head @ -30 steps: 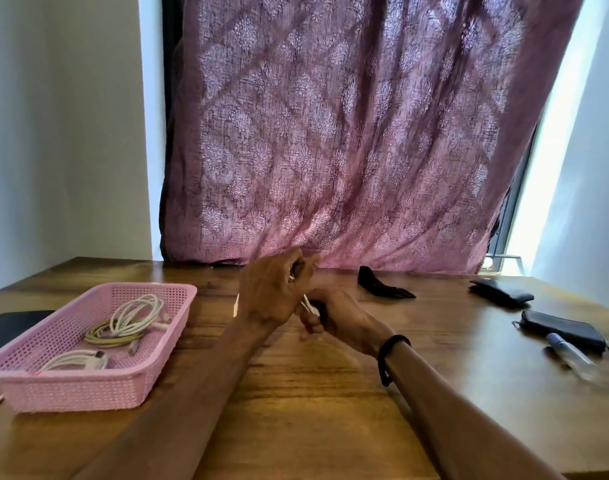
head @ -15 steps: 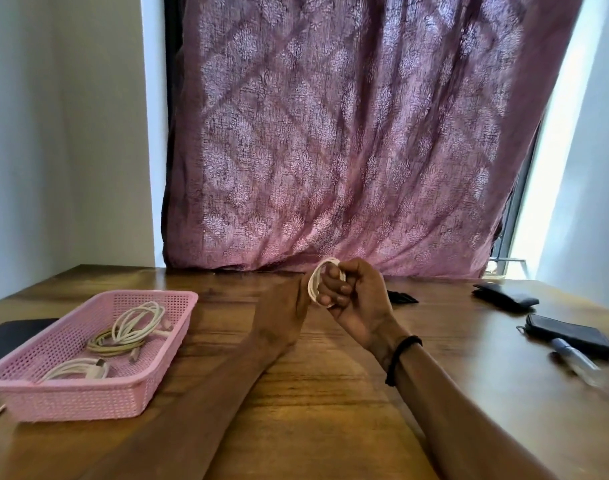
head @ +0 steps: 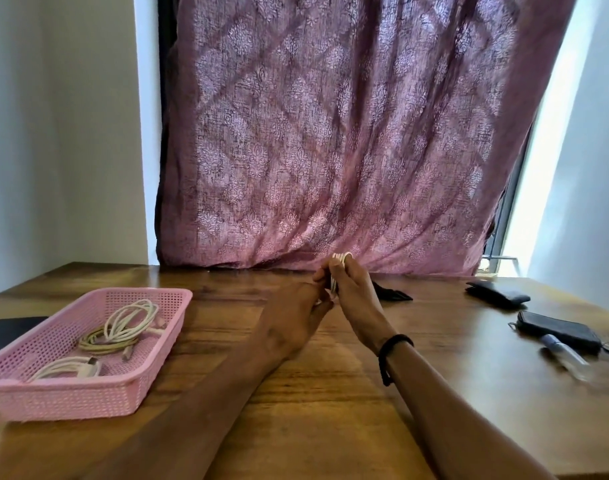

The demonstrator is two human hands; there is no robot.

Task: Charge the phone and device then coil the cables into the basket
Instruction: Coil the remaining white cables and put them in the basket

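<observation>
Over the middle of the wooden table [head: 313, 393], my right hand [head: 356, 296] holds a small coil of white cable [head: 339, 259], its loops showing above and between the fingers. My left hand [head: 292, 320] meets it from the left, fingertips pinching the cable at the coil. A pink basket [head: 147, 358] stands at the left and holds two coiled cables, one white [head: 129, 322] and one white with a plug [head: 71, 370]. A dark phone [head: 557, 332] lies at the right.
A second dark device [head: 497, 294] lies at the far right and a clear pen-like tube [head: 566, 355] next to the phone. A black object [head: 389, 294] sits behind my hands. A dark flat thing [head: 8, 330] lies left of the basket. A purple curtain [head: 330, 133] hangs behind.
My hands have lifted off the table and moved back toward the curtain. The white cable, first loose between my fingers, now sits as a tight coil in my right hand.
</observation>
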